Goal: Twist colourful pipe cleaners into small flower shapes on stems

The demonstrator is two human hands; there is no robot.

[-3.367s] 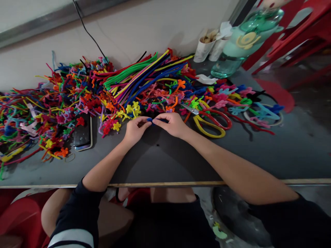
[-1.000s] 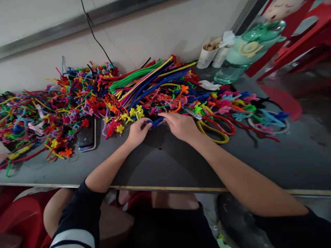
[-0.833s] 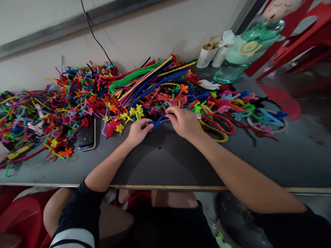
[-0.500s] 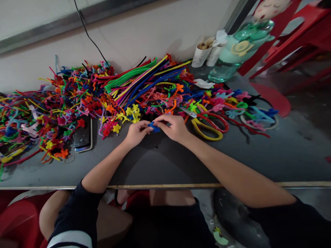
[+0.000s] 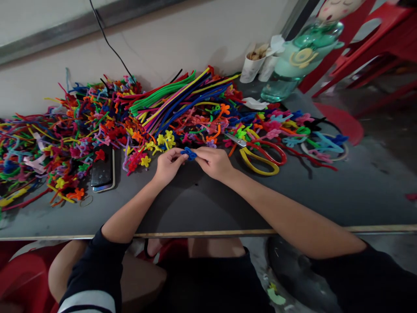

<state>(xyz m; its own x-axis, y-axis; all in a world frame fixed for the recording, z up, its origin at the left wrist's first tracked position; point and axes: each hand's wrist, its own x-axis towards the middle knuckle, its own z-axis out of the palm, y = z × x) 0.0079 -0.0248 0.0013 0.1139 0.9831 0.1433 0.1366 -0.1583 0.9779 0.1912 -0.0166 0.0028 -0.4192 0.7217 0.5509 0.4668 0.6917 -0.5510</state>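
Note:
Between my two hands, just above the dark table, is a small blue pipe-cleaner flower (image 5: 189, 153). The fingers of my left hand (image 5: 169, 165) pinch its left side. On its other side, my right hand (image 5: 215, 163) grips it with thumb and forefinger, and the fingertips hide part of it. Directly behind my hands lie yellow pipe-cleaner flowers (image 5: 166, 139) and a bundle of long, straight pipe cleaners (image 5: 182, 102). To the right of my right hand, scissors (image 5: 260, 161) with one red and one yellow handle loop lie on the table.
A large heap of coloured pipe-cleaner pieces (image 5: 74, 130) covers the table's back left. A black phone (image 5: 103, 169) lies before it. At the back right stand paper cups (image 5: 251, 68) and a green transparent bottle (image 5: 288, 74). The table edge (image 5: 208, 234) runs in front of me.
My hands have risen slightly away from me with the blue flower, which has turned so more of its petals show. The whole view has shifted a little.

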